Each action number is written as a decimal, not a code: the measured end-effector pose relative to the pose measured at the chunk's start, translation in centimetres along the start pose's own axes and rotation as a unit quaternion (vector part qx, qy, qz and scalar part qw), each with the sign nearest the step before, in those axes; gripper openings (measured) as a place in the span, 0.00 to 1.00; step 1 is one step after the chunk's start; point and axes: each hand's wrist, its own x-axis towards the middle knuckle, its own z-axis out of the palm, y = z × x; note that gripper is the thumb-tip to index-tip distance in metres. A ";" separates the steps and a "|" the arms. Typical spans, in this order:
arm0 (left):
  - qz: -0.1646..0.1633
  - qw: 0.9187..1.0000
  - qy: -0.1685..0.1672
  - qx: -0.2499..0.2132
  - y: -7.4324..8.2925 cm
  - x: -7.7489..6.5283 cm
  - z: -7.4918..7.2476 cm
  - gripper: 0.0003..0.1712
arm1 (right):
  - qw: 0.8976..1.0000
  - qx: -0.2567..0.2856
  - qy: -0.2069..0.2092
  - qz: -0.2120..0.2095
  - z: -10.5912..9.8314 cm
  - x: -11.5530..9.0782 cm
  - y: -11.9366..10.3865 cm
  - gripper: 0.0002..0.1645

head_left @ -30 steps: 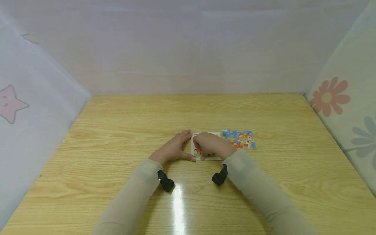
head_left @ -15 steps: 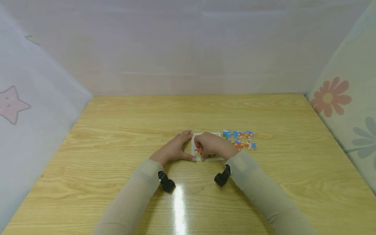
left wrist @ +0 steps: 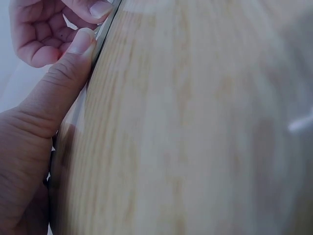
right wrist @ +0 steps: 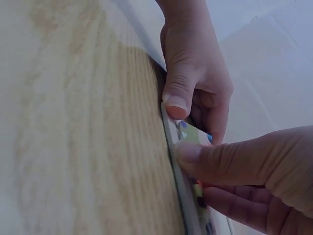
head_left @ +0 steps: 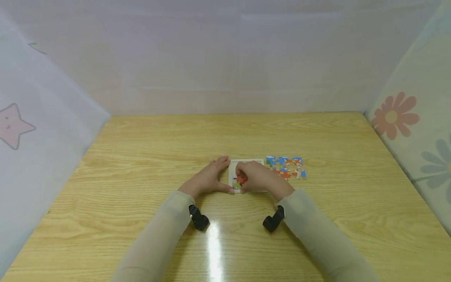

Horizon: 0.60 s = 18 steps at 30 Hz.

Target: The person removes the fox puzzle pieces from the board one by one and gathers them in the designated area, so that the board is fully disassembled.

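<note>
A shallow puzzle tray [head_left: 253,159] with a pale rim lies on the table in the head view. My left hand [head_left: 210,177] spans its left side, with straight fingers by the far corner and the thumb on the near corner. Over the tray, my right hand [head_left: 258,176] has curled fingers and pinches a puzzle piece that is mostly covered. Red and green pieces [head_left: 236,185] show in the tray's near left part. In the right wrist view, the right thumb [right wrist: 220,159] touches the near rim, close to the left thumb [right wrist: 177,98].
Loose puzzle pieces [head_left: 297,161] with a fox picture in blue and orange lie right of the tray, partly behind my right hand. The wood-grain table [head_left: 158,145] is bounded by a pale backdrop [head_left: 225,70] at the back and sides.
My right hand and forearm have shifted slightly right over the tray, uncovering more of the red and green pieces. The left hand stays on the tray's left side.
</note>
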 end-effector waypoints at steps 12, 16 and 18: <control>0.002 1.000 -0.002 0.007 0.0 0.1 0.1 0.64 | 0.999 0.024 0.022 -0.037 0.3 -0.8 0.0 0.19; 0.004 1.000 -0.002 0.009 0.0 0.1 0.1 0.65 | 0.998 0.017 0.024 -0.055 0.3 -0.8 0.0 0.18; 0.005 1.000 -0.001 0.008 0.0 0.1 0.1 0.65 | 0.998 0.017 0.022 -0.063 0.3 -0.8 0.0 0.18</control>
